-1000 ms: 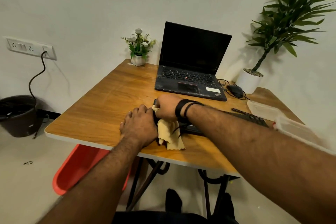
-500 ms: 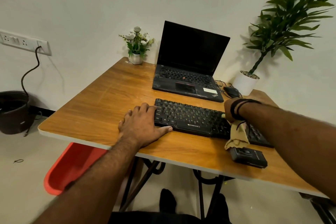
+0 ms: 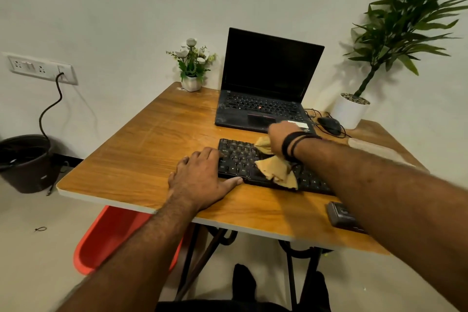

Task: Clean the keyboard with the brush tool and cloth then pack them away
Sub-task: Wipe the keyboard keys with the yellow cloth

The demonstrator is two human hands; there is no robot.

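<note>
A black keyboard (image 3: pixel 240 159) lies across the wooden table (image 3: pixel 152 149) in front of me. My left hand (image 3: pixel 202 177) rests flat on the table at the keyboard's left end, fingers touching its edge. My right hand (image 3: pixel 281 137) grips a yellow cloth (image 3: pixel 276 168) over the middle of the keyboard; the cloth hangs down onto the keys. My right forearm hides the keyboard's right part. A dark boxy brush tool (image 3: pixel 340 215) lies near the table's front edge on the right, partly hidden by my arm.
An open black laptop (image 3: pixel 266 78) stands behind the keyboard, with a mouse (image 3: pixel 329 125) and cables to its right. A small flower pot (image 3: pixel 191 82) and a large potted plant (image 3: pixel 350 111) sit at the back. A clear plastic container (image 3: pixel 372 147) lies at right. A red tub (image 3: pixel 109 238) sits under the table.
My right hand has swept the cloth from the keyboard's right end back leftward to its middle, after crossing from the left end. My left hand has stayed in place.
</note>
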